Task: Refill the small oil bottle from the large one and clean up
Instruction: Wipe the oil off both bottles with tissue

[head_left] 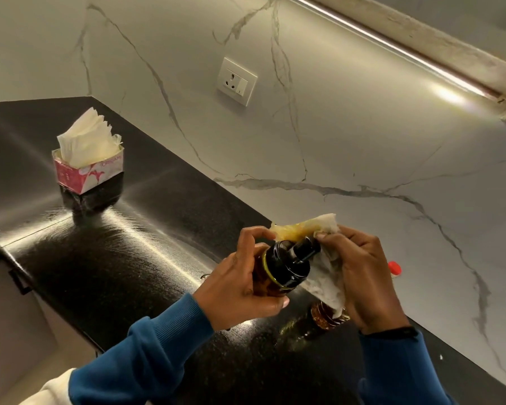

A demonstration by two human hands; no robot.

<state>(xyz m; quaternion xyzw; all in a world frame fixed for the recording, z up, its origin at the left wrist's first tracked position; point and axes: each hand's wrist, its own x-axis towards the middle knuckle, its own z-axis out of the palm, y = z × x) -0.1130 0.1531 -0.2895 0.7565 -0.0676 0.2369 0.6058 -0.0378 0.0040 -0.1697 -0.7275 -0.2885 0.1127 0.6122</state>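
Head view shows our left hand (240,285) curled round the small oil bottle (278,270), held tilted above the counter's (100,258) wall-side edge; our right hand (365,276) pinches an oil-stained tissue (319,276) against its black pump cap; we judge the glass slick with oil and breakable, so grip the body, not the cap; the large bottle (324,317), red cap (394,268), stands just behind, mostly hidden; a tissue box (82,173) sits well apart near the far corner.

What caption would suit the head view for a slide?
Left hand holds a small dark oil bottle while right hand wipes its black pump top with an oil-stained white tissue.
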